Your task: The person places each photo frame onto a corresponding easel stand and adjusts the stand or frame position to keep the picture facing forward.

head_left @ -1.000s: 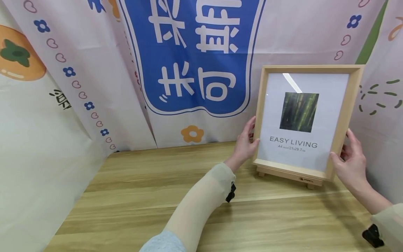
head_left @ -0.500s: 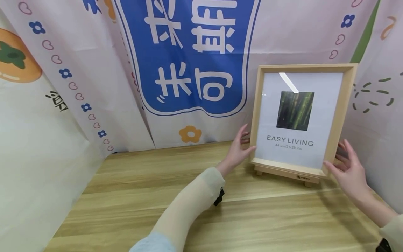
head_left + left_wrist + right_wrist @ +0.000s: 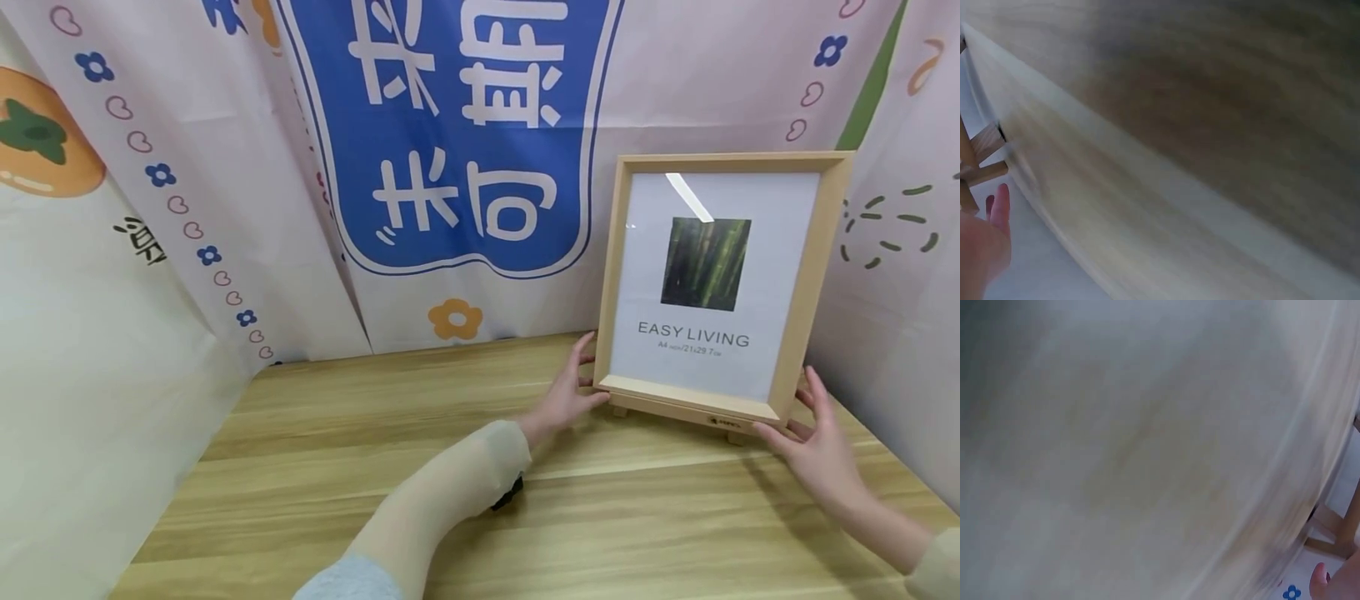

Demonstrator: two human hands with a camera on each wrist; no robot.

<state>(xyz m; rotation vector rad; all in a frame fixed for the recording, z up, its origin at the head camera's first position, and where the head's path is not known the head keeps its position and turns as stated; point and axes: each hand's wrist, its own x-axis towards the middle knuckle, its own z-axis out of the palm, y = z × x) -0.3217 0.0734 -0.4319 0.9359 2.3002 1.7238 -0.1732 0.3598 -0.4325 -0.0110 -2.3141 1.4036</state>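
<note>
A light wood picture frame [image 3: 804,292] with a bamboo picture and the words "EASY LIVING" leans upright on a small wooden easel [image 3: 675,407] at the table's right. My left hand [image 3: 564,402] holds the easel's lower left end, thumb at the front of the ledge and fingers behind. At the opposite end my right hand [image 3: 825,462] grips in the same way, thumb on the ledge's right tip. Part of the left hand [image 3: 982,250] shows below the easel's wooden parts [image 3: 985,144] in the left wrist view. The right wrist view catches only a fingertip [image 3: 1319,578] near an easel leg [image 3: 1349,519].
The wood-grain table [image 3: 337,467] spreads out to the left and in front. A printed cloth backdrop [image 3: 480,308] with a blue panel rises right behind the table's far edge. White cloth walls [image 3: 90,350] stand at the left and right sides.
Both hands have slid down from the frame's sides to the ends of the easel's ledge. Frame and easel look unmoved on the table; the head view has shifted slightly.
</note>
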